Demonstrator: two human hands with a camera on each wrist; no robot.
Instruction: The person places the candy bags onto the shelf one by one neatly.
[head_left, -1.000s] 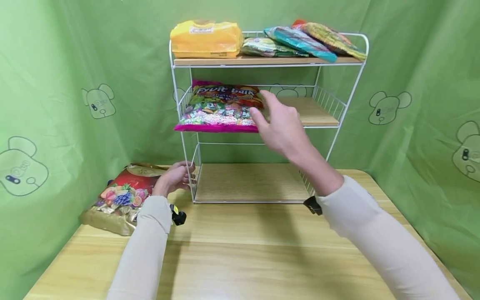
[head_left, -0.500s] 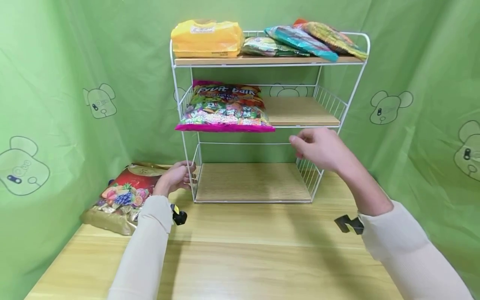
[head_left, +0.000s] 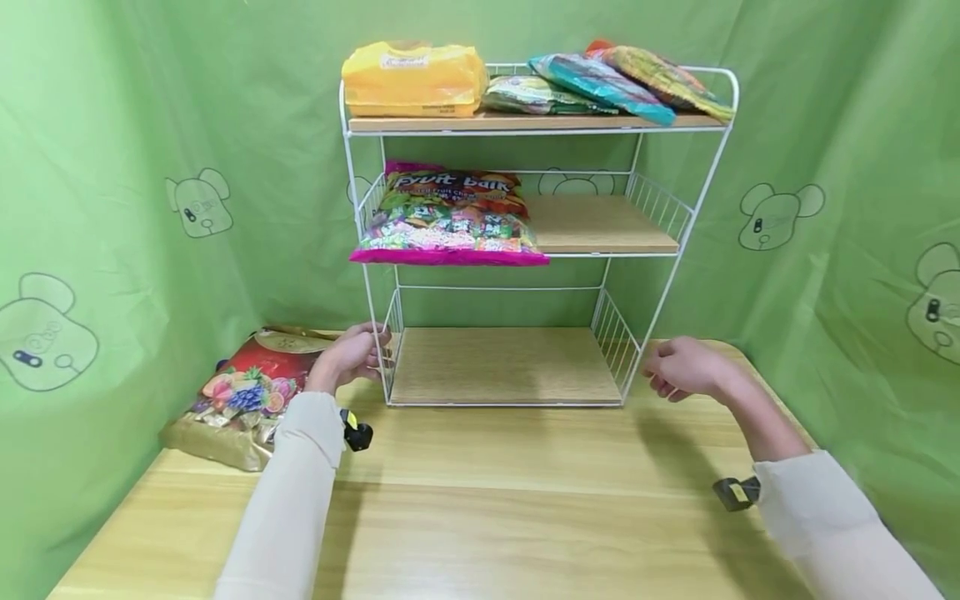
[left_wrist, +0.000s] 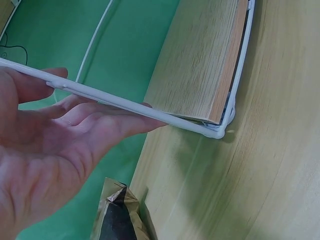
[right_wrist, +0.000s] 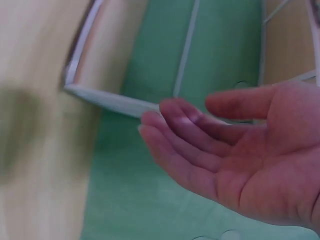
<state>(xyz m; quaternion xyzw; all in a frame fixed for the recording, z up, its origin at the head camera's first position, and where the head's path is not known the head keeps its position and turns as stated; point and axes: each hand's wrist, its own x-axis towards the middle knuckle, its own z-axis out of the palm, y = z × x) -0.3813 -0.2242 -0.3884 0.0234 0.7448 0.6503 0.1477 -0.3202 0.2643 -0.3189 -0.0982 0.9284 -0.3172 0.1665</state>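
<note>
A white wire rack with wooden shelves (head_left: 502, 362) stands on the table. My left hand (head_left: 357, 352) is at its lower left side; in the left wrist view, the white post (left_wrist: 115, 101) crosses in front of its nearly straight fingers. My right hand (head_left: 686, 367) is beside the lower right post, fingers loosely bent with nothing held; in the right wrist view the fingertips (right_wrist: 150, 120) overlap the end of the white frame (right_wrist: 112, 101). On the middle shelf's left half lies a pink-edged bag of fruit chews (head_left: 453, 212), its lower edge jutting past the shelf front.
On the top shelf are a yellow package (head_left: 412, 79), a green bag (head_left: 543, 94), a teal bag (head_left: 600, 83) and a yellowish bag (head_left: 663, 75). A red and gold candy bag (head_left: 247, 387) lies left of the rack. Green cloth (head_left: 840, 167) surrounds the table (head_left: 480, 525).
My right hand has come away from the fruit chew bag, moving down and right to the rack's lower right post. The left hand and the bags have stayed put.
</note>
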